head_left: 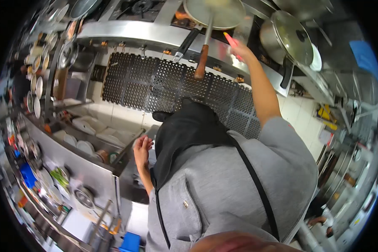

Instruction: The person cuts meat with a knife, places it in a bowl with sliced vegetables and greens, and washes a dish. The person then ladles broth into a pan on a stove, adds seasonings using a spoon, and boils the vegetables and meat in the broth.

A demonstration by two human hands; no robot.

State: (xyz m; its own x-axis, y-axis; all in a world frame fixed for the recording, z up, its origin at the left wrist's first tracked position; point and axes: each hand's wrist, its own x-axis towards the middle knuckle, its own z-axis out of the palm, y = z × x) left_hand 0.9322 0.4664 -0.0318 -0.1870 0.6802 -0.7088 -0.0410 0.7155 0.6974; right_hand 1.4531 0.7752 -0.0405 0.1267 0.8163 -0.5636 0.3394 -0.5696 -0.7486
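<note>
Right hand: the right hand [240,49] is raised in the upper right of the frame, blurred, its fingers closed around a slim red object [229,40] with a yellowish tip.
Red object: it points up and left from the hand, near the lower right edge of the pan [193,12]; what it is cannot be told.
Left hand: the left hand [143,145] is left of centre, beside the black apron [185,130], fingers loosely curled and partly open, with nothing visible in its hold.
Pan: it sits over the stove at the top centre, with orange flame [182,15] at its left; its contents are blurred.
Handles: a wooden handle [202,63] hangs over the stove's front edge, its metal shaft reaching across the pan; a black handle [188,42] slants down just left of it.
Pot: a pot [269,40] with a glass lid [296,42] stands in the upper right, its black handle pointing downward.
Floor: a black perforated mat [168,82] lies across the upper middle, on pale tiles [290,107].
Left side: stacked plates [85,147] sit in the metal counter [80,168].
</note>
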